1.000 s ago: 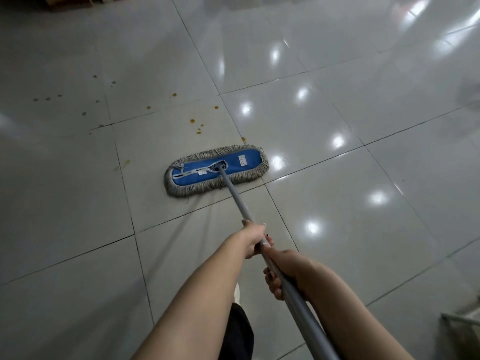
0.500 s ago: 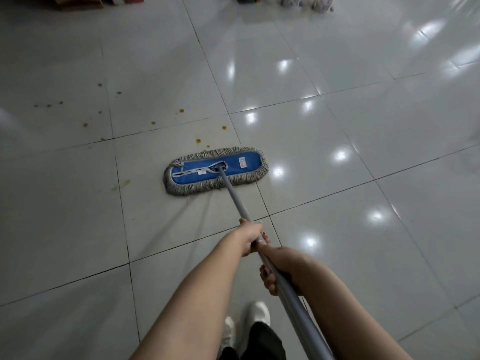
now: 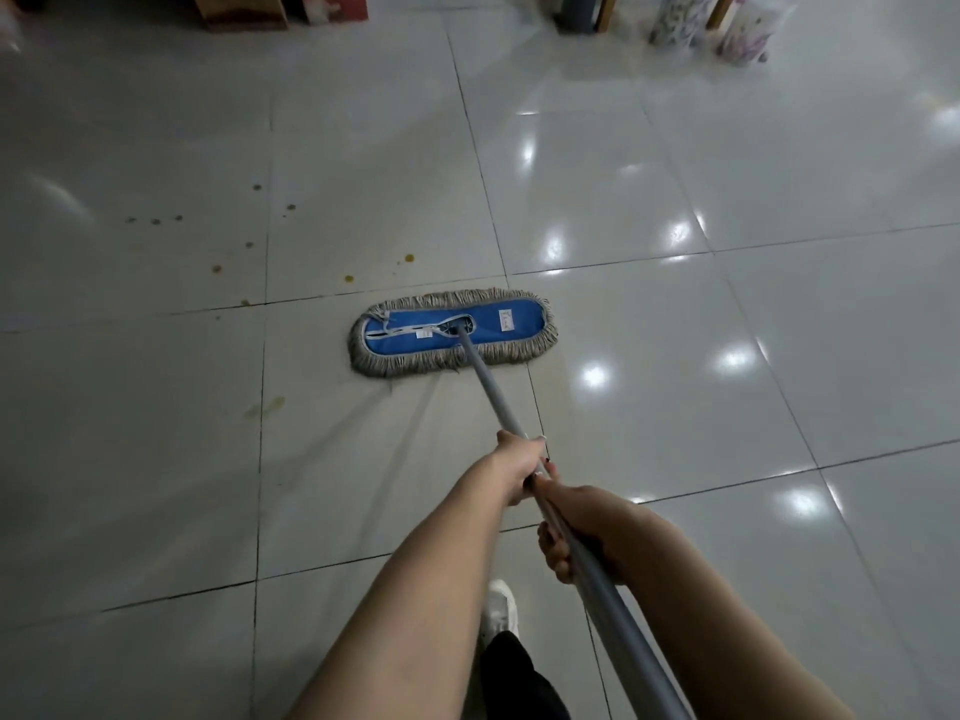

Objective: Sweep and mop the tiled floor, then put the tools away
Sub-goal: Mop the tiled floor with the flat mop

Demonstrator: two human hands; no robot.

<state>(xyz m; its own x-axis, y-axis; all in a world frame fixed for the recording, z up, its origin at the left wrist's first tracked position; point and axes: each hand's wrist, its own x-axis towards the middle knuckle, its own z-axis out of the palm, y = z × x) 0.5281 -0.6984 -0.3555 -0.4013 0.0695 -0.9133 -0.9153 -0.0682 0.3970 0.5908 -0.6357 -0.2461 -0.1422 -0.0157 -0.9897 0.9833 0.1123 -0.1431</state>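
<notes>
Blue mop pad (image 3: 441, 327), grey fringe; grey handle (image 3: 493, 392); yellowish-spotted pale tiles (image 3: 156, 407).

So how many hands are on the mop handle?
2. The left hand grips the handle lower down, nearer the mop head; the right hand grips it just behind the left, closer to the body.

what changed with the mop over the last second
The mop head slid forward over the nearest orange spots and now sits just short of the remaining spots. The person stepped forward too, bringing bags at the far edge into view. Unchanged: left hand and right hand grip the handle.
</notes>
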